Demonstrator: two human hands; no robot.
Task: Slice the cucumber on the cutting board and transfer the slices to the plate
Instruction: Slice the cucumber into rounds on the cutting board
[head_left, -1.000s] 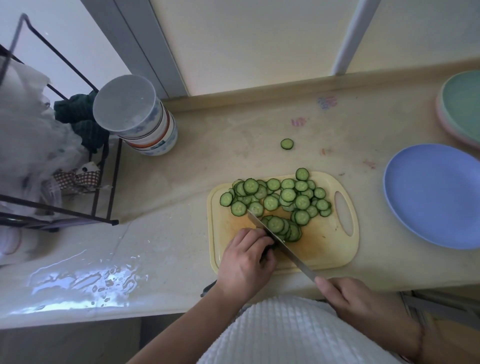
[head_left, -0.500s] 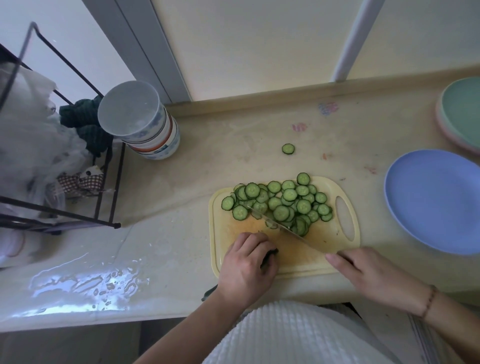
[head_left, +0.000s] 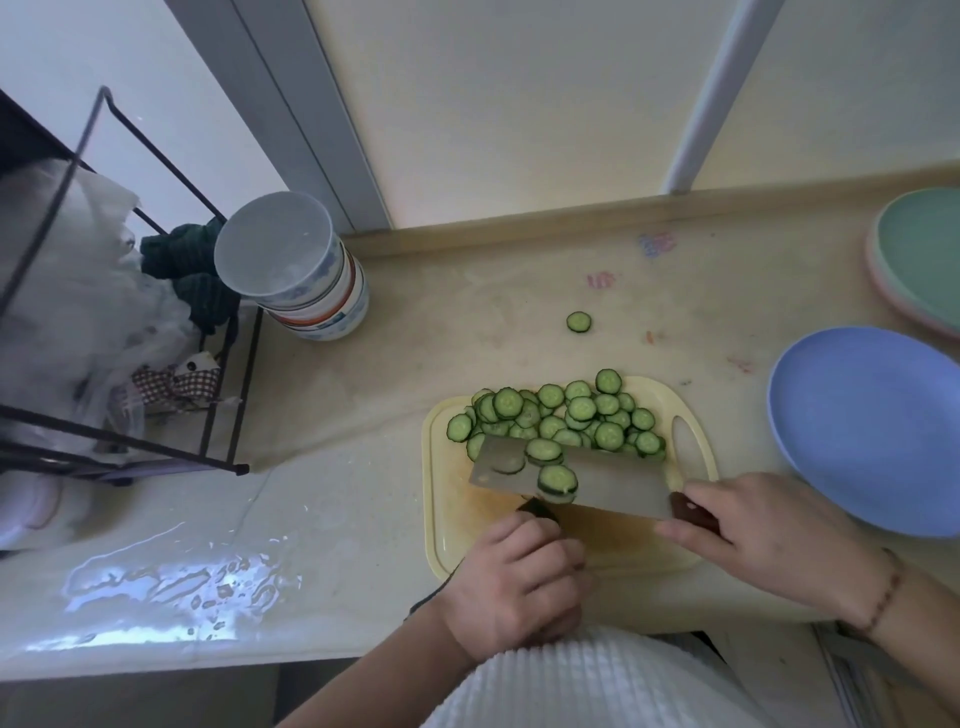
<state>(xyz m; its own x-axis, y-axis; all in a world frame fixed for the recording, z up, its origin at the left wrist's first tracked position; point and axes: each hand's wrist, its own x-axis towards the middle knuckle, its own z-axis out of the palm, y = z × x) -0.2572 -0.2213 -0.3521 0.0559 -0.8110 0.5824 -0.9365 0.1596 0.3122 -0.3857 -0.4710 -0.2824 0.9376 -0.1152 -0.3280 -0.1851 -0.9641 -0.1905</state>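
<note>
Cucumber stub (head_left: 537, 510) mostly hidden under left hand (head_left: 519, 582) and cleaver (head_left: 613, 480).

Slices (head_left: 566, 415) on board (head_left: 441, 525), plate (head_left: 872, 431) right.

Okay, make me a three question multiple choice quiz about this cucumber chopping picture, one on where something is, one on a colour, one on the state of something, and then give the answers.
1. Where does the stray cucumber slice lie?
A. on the counter beyond the cutting board
B. on the blue plate
C. in the wire rack

2. What colour is the empty plate nearest the cutting board?
A. red
B. blue
C. black

3. How is the knife blade held?
A. standing on its tip
B. lying unheld on the counter
C. tilted broad side up, slices stuck to it

Answers:
1 A, it sits alone on the bare counter past the board's far edge.
2 B, the plate to the right is blue.
3 C, the right hand grips the handle and the flat face shows, carrying slices.
</note>
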